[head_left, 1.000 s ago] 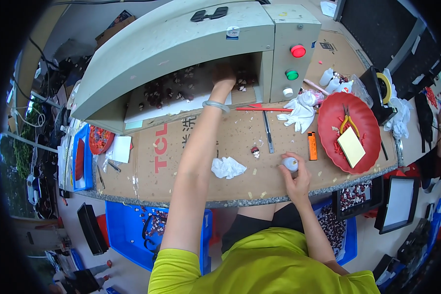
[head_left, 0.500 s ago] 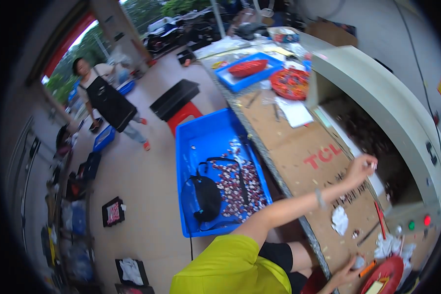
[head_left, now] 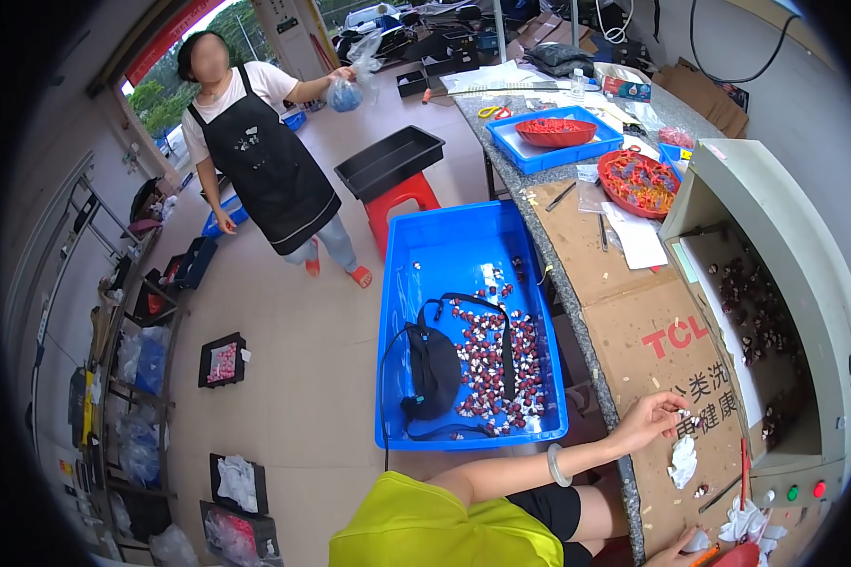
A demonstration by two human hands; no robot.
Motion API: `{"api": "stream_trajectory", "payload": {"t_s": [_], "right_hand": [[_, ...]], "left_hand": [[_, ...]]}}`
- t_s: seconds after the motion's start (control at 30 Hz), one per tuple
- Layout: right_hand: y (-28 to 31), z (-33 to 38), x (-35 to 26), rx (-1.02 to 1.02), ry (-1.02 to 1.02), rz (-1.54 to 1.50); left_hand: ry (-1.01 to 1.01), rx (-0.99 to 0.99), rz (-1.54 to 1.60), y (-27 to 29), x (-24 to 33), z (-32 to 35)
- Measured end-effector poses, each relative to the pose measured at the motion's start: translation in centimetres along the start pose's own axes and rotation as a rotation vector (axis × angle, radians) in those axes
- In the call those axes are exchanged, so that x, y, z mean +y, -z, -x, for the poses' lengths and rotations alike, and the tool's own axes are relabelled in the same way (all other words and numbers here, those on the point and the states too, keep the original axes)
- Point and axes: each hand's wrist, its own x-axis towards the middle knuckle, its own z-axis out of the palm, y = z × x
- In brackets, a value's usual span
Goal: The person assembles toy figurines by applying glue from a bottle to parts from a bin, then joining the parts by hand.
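My left hand (head_left: pixel 648 421), a pale bangle on its wrist, hovers over the cardboard (head_left: pixel 624 331) on the bench. Its fingers are pinched at a small red-and-white piece (head_left: pixel 686 417). Just nearer lies a crumpled white scrap (head_left: pixel 683 461). My right hand (head_left: pixel 673 554) is partly cut off by the lower edge; its fingers curl by a small whitish thing (head_left: pixel 698 541) that I cannot make out. Close to it are an orange tool (head_left: pixel 705 556) and a red dish (head_left: pixel 739 556). Similar small pieces (head_left: pixel 752 312) lie inside the pale cabinet (head_left: pixel 775 203).
A large blue bin (head_left: pixel 397 283) beside the bench holds many red-and-white pieces and a black strapped bag (head_left: pixel 433 373). Left of it stands a person in a black apron (head_left: pixel 265 161) with a plastic bag. A black tray (head_left: pixel 388 163) sits on a red stool (head_left: pixel 397 203).
My left hand has drawn back from the cabinet opening to above the cardboard. The person in the apron has come nearer and holds the plastic bag out. My view has shifted.
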Motion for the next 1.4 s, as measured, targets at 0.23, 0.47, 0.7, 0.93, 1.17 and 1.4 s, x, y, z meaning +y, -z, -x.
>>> {"api": "stream_trajectory", "payload": {"t_s": [0.23,0.47,0.7,0.93,1.17,1.4], "right_hand": [[0.3,0.4,1.3,0.012,0.028,0.128],[0.5,0.5,0.3,0.005,0.049,0.150],[0.9,0.4,3.4,-0.023,0.037,0.186],[1.0,0.2,6.8,-0.034,0.015,0.240],[0.2,0.6,3.9,-0.020,-0.033,0.231],[0.4,0.6,3.3,-0.024,-0.074,0.260]], "left_hand": [[-0.005,-0.047,-0.014,-0.2,0.3,1.1],[0.005,-0.058,-0.029,-0.1,0.3,2.0],[0.034,-0.045,-0.032,-0.4,0.4,2.5],[0.060,-0.049,0.002,-0.4,-0.2,2.4],[0.111,-0.053,0.023,-0.3,-0.2,2.3],[0.109,-0.069,0.020,-0.5,-0.1,2.4]]}}
